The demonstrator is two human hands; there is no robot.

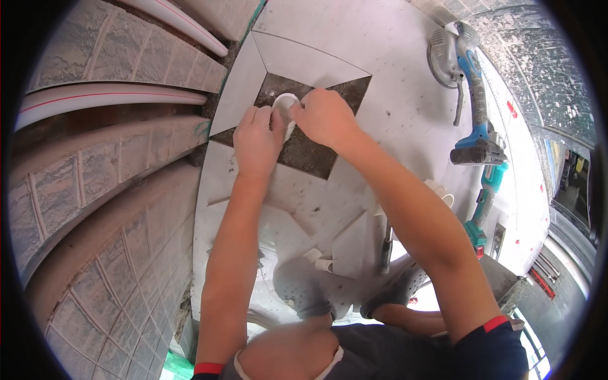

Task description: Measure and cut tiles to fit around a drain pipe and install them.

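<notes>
Both my hands are at a short white plastic pipe piece point(286, 100) with a round open rim. It is over a square gap point(310, 155) of bare grey-brown mortar among pale floor tiles. My left hand point(256, 139) grips the pipe piece from the left, thumb and fingers closed at its side. On the other side, my right hand point(326, 117) pinches the rim between thumb and curled fingers. The pipe's lower end is partly hidden by my left hand, so I cannot tell how deep it sits.
White pipes with a red stripe point(114, 95) run out of the tiled wall point(120, 253) at left. On the right lie a blue angle grinder point(474, 95) and a teal power tool point(486, 199). Tile offcuts point(351, 244) and white pipe scraps point(324, 265) lie near my feet.
</notes>
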